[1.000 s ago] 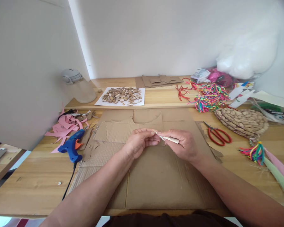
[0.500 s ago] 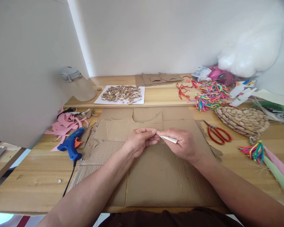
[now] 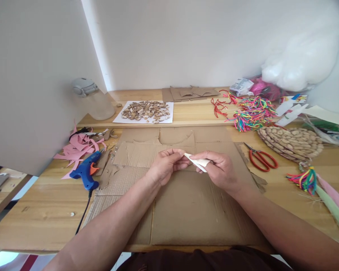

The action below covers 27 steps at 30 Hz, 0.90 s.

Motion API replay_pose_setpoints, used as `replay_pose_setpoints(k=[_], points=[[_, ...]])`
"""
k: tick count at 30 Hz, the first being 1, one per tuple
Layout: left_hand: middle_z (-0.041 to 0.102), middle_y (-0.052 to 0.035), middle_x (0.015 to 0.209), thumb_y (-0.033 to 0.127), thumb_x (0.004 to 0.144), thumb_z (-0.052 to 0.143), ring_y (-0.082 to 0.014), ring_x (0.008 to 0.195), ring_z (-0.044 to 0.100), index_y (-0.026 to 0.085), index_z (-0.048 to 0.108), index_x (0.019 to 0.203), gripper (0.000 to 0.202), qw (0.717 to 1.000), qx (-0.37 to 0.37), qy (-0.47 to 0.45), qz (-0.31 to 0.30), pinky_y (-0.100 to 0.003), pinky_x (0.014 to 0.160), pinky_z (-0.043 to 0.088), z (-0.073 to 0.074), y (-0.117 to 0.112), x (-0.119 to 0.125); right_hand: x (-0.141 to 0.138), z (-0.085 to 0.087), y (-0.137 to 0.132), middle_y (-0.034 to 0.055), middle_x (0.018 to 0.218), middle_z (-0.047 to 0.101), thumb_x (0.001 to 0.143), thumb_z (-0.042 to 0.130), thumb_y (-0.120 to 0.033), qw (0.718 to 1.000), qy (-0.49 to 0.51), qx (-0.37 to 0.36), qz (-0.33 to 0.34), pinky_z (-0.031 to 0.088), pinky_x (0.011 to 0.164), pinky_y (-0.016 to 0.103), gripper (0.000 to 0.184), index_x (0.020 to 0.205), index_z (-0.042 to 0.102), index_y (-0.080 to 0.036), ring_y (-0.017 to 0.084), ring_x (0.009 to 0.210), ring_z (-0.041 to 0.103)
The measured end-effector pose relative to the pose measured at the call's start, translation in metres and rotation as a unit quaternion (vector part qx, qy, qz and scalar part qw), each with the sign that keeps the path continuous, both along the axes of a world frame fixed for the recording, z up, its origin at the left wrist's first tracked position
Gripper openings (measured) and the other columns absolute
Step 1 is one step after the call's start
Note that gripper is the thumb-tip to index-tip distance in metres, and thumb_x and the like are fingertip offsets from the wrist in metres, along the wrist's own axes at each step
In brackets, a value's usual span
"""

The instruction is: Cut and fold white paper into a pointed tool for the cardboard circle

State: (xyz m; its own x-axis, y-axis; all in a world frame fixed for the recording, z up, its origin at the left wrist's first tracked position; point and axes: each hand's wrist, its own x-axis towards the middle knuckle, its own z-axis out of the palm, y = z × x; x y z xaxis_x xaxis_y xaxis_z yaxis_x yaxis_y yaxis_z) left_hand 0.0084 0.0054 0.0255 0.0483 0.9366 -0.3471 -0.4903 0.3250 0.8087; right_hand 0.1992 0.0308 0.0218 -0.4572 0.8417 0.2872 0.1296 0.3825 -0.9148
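Over the brown cardboard sheet, both of my hands hold a small folded, off-white strip that looks like paper. My left hand is closed, pinching the strip's narrow left end between thumb and forefinger. On its wider right end, the thumb and fingers of my right hand are pressed together. The strip's two layers stand slightly apart at the right. A smaller piece of corrugated cardboard lies flat just behind my left hand. Parts of the strip are hidden by my fingers.
At left lie a blue glue gun and pink strips. Red-handled scissors, a peanut-shell heart and a tassel are at right. Behind are shell pieces on white paper, a bottle and colourful yarn.
The strip has turned in my fingers and more of it shows, with its layers parted at the right. My hands stay close together in nearly the same place.
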Motion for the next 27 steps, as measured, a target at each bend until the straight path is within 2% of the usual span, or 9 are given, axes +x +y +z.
replay_pose_setpoints(k=[5, 9, 13, 15, 21, 25, 27], points=[[0.073, -0.0103, 0.071, 0.016, 0.084, 0.066, -0.0135, 0.064, 0.07, 0.008, 0.07, 0.076, 0.011, 0.999, -0.017, -0.027, 0.0, -0.02, 0.063, 0.058, 0.003, -0.001, 0.003, -0.001, 0.003, -0.002, 0.004, 0.085, 0.077, 0.081, 0.052, -0.01, 0.999, -0.015, 0.036, -0.008, 0.05, 0.058, 0.025, 0.031, 0.098, 0.077, -0.02, 0.015, 0.066, 0.067], [0.072, -0.007, 0.07, 0.014, 0.079, 0.073, -0.0105, 0.062, 0.068, 0.009, 0.069, 0.075, 0.007, 0.999, -0.015, -0.037, -0.007, -0.017, 0.062, 0.057, 0.005, -0.003, 0.004, -0.002, 0.004, -0.002, 0.0038, 0.086, 0.077, 0.08, 0.054, -0.009, 0.997, -0.033, 0.068, -0.011, 0.051, 0.062, 0.026, 0.03, 0.095, 0.077, -0.02, 0.016, 0.07, 0.068], [0.07, -0.0053, 0.068, 0.012, 0.073, 0.076, -0.0088, 0.06, 0.066, 0.008, 0.067, 0.072, 0.011, 1.0, -0.002, -0.029, -0.008, -0.016, 0.06, 0.056, 0.003, -0.002, 0.003, -0.002, 0.004, -0.001, 0.0041, 0.09, 0.077, 0.08, 0.053, -0.009, 0.995, -0.036, 0.088, 0.001, 0.05, 0.067, 0.028, 0.03, 0.096, 0.077, -0.02, 0.017, 0.076, 0.069], [0.069, -0.0048, 0.067, 0.013, 0.071, 0.078, -0.0088, 0.059, 0.065, 0.009, 0.065, 0.072, 0.014, 1.0, 0.009, -0.025, -0.004, -0.016, 0.06, 0.055, 0.001, -0.002, 0.003, -0.002, 0.003, 0.0, 0.0043, 0.089, 0.076, 0.082, 0.053, -0.012, 0.997, -0.032, 0.069, 0.014, 0.049, 0.067, 0.028, 0.029, 0.097, 0.076, -0.02, 0.017, 0.076, 0.068], [0.069, -0.0031, 0.066, 0.02, 0.065, 0.084, -0.0091, 0.059, 0.065, 0.012, 0.061, 0.074, 0.026, 0.999, 0.025, 0.001, 0.019, -0.018, 0.061, 0.054, -0.002, 0.001, 0.001, 0.0, 0.005, 0.002, 0.0042, 0.078, 0.071, 0.088, 0.049, -0.021, 0.996, 0.023, -0.059, 0.065, 0.048, 0.065, 0.029, 0.029, 0.102, 0.075, -0.018, 0.017, 0.07, 0.063], [0.068, -0.0012, 0.067, 0.023, 0.063, 0.085, -0.0085, 0.057, 0.064, 0.013, 0.061, 0.077, 0.03, 0.996, 0.056, 0.044, 0.045, -0.019, 0.06, 0.053, -0.001, 0.003, -0.003, 0.004, 0.006, 0.009, 0.0075, 0.095, 0.073, 0.086, 0.051, -0.022, 0.983, 0.025, -0.123, 0.137, 0.049, 0.078, 0.034, 0.031, 0.109, 0.072, -0.019, 0.021, 0.087, 0.066], [0.068, -0.0011, 0.067, 0.024, 0.063, 0.085, -0.0091, 0.058, 0.064, 0.013, 0.061, 0.078, 0.03, 0.993, 0.071, 0.07, 0.058, -0.021, 0.061, 0.053, 0.001, 0.003, -0.003, 0.004, 0.003, 0.012, 0.0082, 0.1, 0.072, 0.085, 0.054, -0.025, 0.977, 0.036, -0.154, 0.145, 0.049, 0.078, 0.034, 0.031, 0.113, 0.067, -0.019, 0.022, 0.09, 0.066]])
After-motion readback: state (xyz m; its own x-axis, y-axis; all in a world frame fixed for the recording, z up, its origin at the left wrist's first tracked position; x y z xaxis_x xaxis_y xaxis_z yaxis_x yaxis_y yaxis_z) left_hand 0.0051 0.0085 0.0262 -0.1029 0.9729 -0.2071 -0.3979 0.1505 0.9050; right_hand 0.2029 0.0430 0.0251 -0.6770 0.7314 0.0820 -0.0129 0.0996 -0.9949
